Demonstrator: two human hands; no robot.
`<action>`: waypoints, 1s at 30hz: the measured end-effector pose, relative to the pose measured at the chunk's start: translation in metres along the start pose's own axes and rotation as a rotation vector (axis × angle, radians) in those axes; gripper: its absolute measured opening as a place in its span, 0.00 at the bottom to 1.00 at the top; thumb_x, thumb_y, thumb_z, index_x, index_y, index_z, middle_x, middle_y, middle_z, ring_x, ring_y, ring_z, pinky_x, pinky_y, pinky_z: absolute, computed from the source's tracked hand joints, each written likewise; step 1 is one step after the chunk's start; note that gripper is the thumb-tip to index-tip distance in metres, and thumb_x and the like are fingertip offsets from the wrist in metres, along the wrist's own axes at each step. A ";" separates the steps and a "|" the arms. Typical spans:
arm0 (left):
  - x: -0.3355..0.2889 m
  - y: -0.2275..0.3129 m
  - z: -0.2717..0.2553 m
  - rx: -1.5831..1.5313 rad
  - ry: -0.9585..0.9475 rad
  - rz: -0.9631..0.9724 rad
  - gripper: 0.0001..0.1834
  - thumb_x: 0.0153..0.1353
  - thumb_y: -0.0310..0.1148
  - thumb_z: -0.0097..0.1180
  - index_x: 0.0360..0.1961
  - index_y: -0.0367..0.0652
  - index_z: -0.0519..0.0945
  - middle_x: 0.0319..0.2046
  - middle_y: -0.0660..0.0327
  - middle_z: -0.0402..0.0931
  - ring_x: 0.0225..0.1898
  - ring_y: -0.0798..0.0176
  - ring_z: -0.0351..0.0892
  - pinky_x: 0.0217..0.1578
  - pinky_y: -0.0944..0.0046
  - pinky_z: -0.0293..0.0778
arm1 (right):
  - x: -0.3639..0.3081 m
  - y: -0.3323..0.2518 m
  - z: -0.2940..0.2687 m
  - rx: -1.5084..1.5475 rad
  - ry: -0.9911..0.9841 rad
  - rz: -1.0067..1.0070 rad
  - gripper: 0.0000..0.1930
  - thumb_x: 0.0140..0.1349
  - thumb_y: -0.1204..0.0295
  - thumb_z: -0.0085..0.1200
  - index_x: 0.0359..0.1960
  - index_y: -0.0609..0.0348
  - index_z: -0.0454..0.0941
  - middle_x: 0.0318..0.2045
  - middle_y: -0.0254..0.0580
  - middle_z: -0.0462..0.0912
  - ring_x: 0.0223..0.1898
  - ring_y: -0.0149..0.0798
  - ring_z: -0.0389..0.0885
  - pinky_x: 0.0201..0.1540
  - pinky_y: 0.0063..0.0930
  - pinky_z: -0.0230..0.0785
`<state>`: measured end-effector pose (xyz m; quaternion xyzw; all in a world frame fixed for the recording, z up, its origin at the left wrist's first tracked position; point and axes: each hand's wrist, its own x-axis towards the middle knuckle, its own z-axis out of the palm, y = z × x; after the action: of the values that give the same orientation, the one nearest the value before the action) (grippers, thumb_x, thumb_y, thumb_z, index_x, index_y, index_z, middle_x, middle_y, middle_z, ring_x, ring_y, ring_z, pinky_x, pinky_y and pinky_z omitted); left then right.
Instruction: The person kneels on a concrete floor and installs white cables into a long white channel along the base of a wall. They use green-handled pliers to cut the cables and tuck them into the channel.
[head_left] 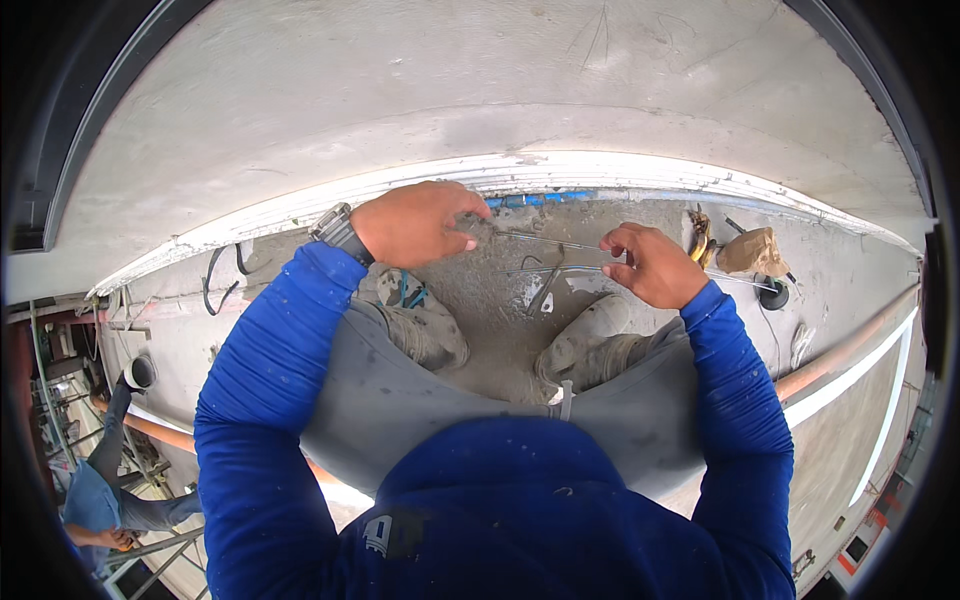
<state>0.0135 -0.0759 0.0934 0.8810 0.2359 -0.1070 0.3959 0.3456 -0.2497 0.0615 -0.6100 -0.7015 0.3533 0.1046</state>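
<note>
My left hand (pixel 422 222) hangs over the wet grey floor near the wall's foot, thumb and forefinger apart and nothing visible between them. My right hand (pixel 655 266) has its fingertips curled round thin metal rods (pixel 560 242). One rod runs from the fingers toward my left hand, and a second lies just nearer to me. Behind the right hand, thin lengths stretch out toward the right. A bent, hook-shaped metal tool (pixel 543 288) rests on the floor between my shoes, below the rods.
A pale wall (pixel 520 90) rises ahead, with blue strips (pixel 545 199) along its base. On the right lie a crumpled brown paper bag (pixel 755 252), a yellow-and-black object (pixel 700 237) and a black round piece (pixel 773 293). At far left another person (pixel 100 490) is among metal bars.
</note>
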 end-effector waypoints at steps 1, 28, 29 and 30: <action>0.001 0.001 0.000 0.016 -0.008 -0.002 0.25 0.69 0.38 0.62 0.66 0.47 0.77 0.59 0.55 0.77 0.53 0.56 0.83 0.56 0.56 0.78 | -0.002 0.001 0.001 -0.004 -0.004 -0.001 0.16 0.64 0.67 0.64 0.48 0.65 0.81 0.39 0.55 0.84 0.42 0.59 0.83 0.46 0.48 0.75; 0.004 0.007 -0.001 0.024 -0.032 -0.035 0.26 0.68 0.39 0.63 0.65 0.46 0.77 0.59 0.53 0.78 0.58 0.54 0.80 0.59 0.54 0.77 | -0.001 0.007 0.008 -0.055 -0.054 0.036 0.18 0.64 0.65 0.64 0.50 0.66 0.81 0.41 0.54 0.84 0.40 0.55 0.84 0.44 0.45 0.76; 0.004 0.007 -0.001 0.018 -0.033 -0.039 0.26 0.68 0.39 0.63 0.65 0.46 0.77 0.59 0.53 0.78 0.58 0.54 0.80 0.59 0.54 0.77 | -0.001 0.007 0.009 -0.049 -0.047 0.022 0.18 0.64 0.65 0.64 0.50 0.66 0.81 0.41 0.54 0.84 0.40 0.55 0.84 0.44 0.45 0.76; 0.004 0.007 -0.001 0.022 -0.031 -0.038 0.26 0.68 0.39 0.63 0.65 0.46 0.77 0.59 0.53 0.78 0.58 0.53 0.79 0.59 0.54 0.77 | -0.001 0.007 0.009 -0.052 -0.058 0.037 0.18 0.64 0.65 0.64 0.50 0.65 0.81 0.41 0.54 0.84 0.40 0.55 0.84 0.45 0.45 0.76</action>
<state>0.0201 -0.0777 0.0973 0.8787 0.2454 -0.1310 0.3879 0.3461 -0.2538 0.0503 -0.6149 -0.7017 0.3546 0.0617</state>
